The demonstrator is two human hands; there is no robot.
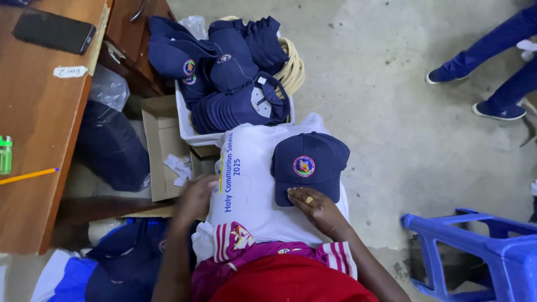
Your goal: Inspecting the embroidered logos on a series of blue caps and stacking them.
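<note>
floor (391, 72) | cap tub (187, 131), cardboard box (159, 145), blue stool (481, 246)

Cap (309, 165) on folded shirt (254, 184) on lap; cap-filled basket (187, 131) beyond; desk (39, 140) left, stool (481, 246) right.
</note>
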